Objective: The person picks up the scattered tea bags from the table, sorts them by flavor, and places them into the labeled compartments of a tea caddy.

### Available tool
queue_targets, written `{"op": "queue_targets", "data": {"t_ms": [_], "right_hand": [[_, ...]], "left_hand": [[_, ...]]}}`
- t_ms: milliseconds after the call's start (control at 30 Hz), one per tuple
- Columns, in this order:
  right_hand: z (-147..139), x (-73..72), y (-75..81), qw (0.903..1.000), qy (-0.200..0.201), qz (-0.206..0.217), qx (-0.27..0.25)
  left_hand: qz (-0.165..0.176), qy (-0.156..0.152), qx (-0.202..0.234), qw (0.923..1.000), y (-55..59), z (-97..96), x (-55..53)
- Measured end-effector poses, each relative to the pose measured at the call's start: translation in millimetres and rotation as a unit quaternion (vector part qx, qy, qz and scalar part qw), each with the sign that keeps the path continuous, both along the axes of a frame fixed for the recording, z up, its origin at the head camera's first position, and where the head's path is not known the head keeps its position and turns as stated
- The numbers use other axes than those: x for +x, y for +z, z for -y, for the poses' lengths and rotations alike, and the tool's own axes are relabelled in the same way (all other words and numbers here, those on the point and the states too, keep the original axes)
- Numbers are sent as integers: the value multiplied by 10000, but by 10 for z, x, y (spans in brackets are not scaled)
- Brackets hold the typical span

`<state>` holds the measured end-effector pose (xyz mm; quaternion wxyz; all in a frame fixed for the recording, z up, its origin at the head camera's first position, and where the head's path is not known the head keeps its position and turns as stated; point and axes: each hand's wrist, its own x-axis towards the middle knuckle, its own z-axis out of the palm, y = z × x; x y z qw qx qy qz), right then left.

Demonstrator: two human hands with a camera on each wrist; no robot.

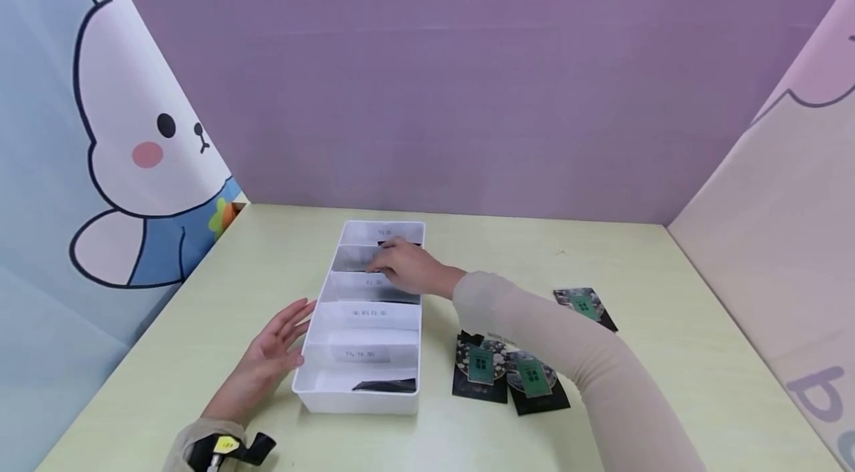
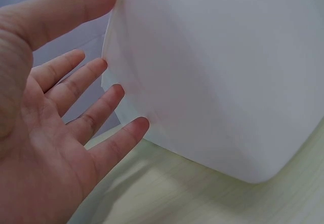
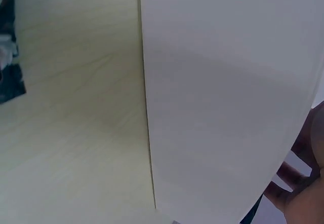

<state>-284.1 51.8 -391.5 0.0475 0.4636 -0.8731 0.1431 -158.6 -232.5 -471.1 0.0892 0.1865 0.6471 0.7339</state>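
Note:
A long white divided box stands on the table, with a paper label in several of its compartments. My right hand reaches over its right wall, fingertips down in the second compartment from the back. In the right wrist view its fingers are spread behind the white wall, near a dark edge; nothing shows between them. My left hand is beside the box's left wall, palm towards it. Its fingers are spread, with tips at the wall. A black packet lies in the front compartment.
To the right of the box lie two black packets with green labels, a left one and a right one, partly beneath my right sleeve. Another packet lies farther right. Printed cloth walls enclose the table.

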Motion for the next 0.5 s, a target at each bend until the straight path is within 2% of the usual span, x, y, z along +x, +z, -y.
{"op": "queue_targets", "data": {"t_ms": [200, 367, 500], "right_hand": [[-25, -20, 1, 9919, 236, -1133, 532], [-70, -39, 6, 9876, 304, -1348, 747], [-132, -35, -7, 9814, 346, -1488, 1163]], "left_hand": [[93, 4, -121, 9999, -5, 9, 1], [166, 27, -194, 9997, -10, 11, -11], [97, -19, -153, 9998, -25, 11, -13]]}}
